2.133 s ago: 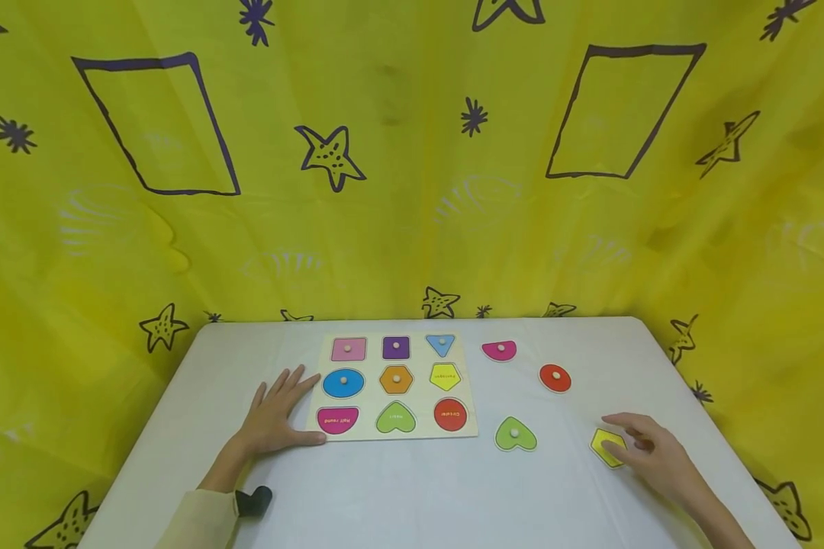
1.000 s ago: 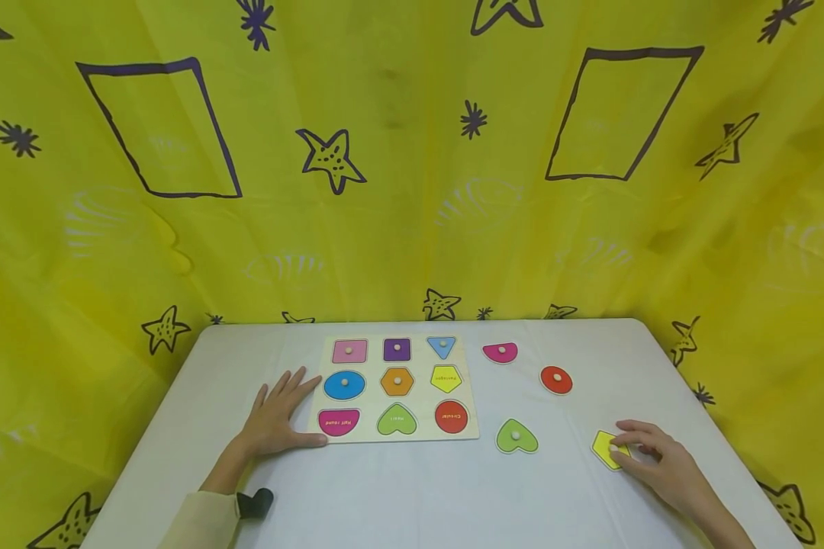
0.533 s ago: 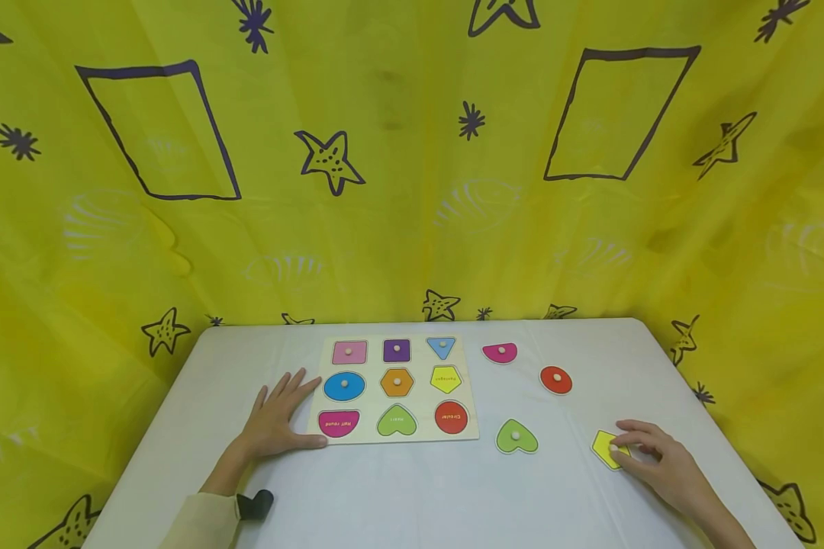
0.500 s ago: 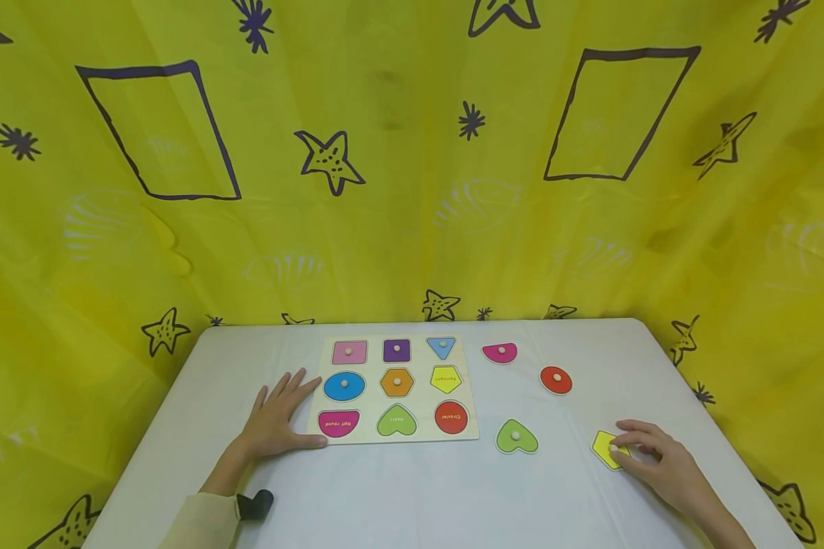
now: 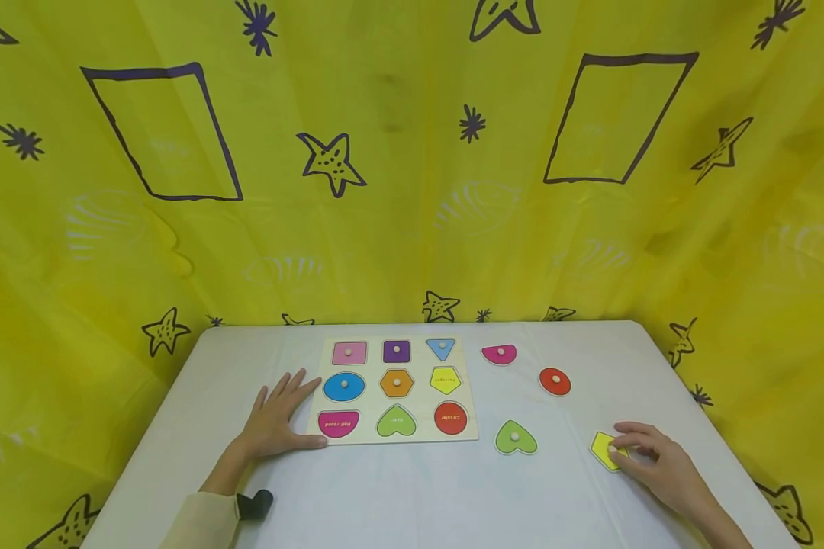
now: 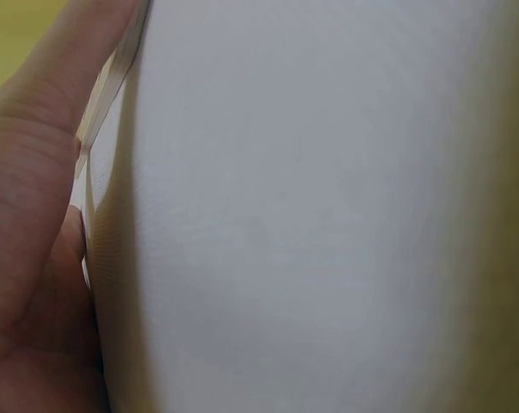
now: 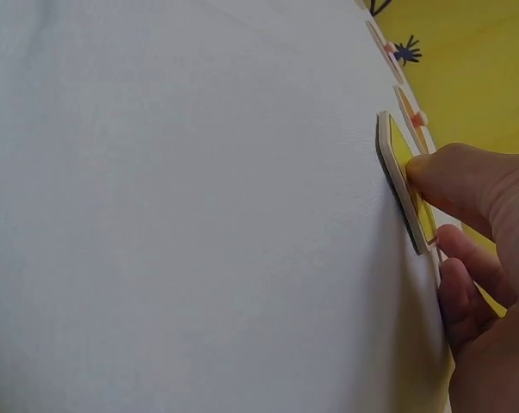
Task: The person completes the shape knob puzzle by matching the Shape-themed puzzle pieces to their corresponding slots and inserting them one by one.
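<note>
Here, right hand [image 5: 652, 457] curled over the yellow piece [image 5: 602, 448] near the right edge of the table [image 5: 419, 488], fingertips [image 7: 440, 176] pinching its knob, piece flat on the cloth. Left hand [image 5: 275, 415] spread flat, fingers straight, thumb and fingers touching the left edge of the board [image 5: 471, 415], holding nothing. On the board, nine coloured shapes in three rows; six with knobs, three along the right and near side showing only printed words. Loose to the right of the board: magenta piece [image 5: 499, 354] farthest back, red disc [image 5: 555, 381] beyond the yellow piece, green heart [image 5: 515, 438] between board and right hand. Behind, yellow curtain [image 5: 412, 168] with stars.
</note>
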Motion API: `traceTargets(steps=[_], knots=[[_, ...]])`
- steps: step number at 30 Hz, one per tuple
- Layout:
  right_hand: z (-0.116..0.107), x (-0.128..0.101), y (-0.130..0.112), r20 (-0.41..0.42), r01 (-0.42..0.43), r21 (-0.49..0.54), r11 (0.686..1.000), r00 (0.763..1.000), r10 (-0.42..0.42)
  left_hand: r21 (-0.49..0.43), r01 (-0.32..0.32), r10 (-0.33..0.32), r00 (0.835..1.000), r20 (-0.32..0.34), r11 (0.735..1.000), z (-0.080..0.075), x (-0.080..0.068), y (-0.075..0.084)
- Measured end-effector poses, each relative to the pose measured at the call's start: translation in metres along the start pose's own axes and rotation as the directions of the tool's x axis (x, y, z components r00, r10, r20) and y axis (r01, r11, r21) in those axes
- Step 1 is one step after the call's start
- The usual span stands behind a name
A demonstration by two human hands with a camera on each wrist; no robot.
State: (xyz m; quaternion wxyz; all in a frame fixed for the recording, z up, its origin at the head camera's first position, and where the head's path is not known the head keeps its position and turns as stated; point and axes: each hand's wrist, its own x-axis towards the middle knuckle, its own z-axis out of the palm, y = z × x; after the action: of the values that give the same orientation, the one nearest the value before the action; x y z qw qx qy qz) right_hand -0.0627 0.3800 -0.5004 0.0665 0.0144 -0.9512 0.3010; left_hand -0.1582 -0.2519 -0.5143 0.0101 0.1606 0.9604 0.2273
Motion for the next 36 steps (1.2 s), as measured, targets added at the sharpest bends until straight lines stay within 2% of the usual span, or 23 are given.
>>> traceTargets(steps=[6, 12, 23, 36], knots=[[-0.007, 0.007, -0.002, 0.031, 0.027, 0.024, 0.999, 0.999, -0.028, -0.007, 0.005, -0.004, 1.0, 0.006, 1.0, 0.003, 0.001, -0.003], [-0.015, 0.016, -0.006, 0.009, 0.085, 0.05, 0.995, 0.996, -0.085, -0.002, 0.02, -0.02, 0.999, 0.031, 1.0, 0.001, 0.002, -0.002], [-0.02, 0.038, -0.025, -0.054, 0.173, 0.049, 0.984, 0.984, -0.17, 0.012, 0.023, -0.023, 0.999, 0.033, 1.0, -0.002, 0.002, -0.001], [-0.012, 0.065, -0.053, -0.09, 0.191, 0.056, 0.98, 0.979, -0.186, -0.002, 0.007, -0.007, 1.0, 0.019, 1.0, 0.0, 0.001, -0.002]])
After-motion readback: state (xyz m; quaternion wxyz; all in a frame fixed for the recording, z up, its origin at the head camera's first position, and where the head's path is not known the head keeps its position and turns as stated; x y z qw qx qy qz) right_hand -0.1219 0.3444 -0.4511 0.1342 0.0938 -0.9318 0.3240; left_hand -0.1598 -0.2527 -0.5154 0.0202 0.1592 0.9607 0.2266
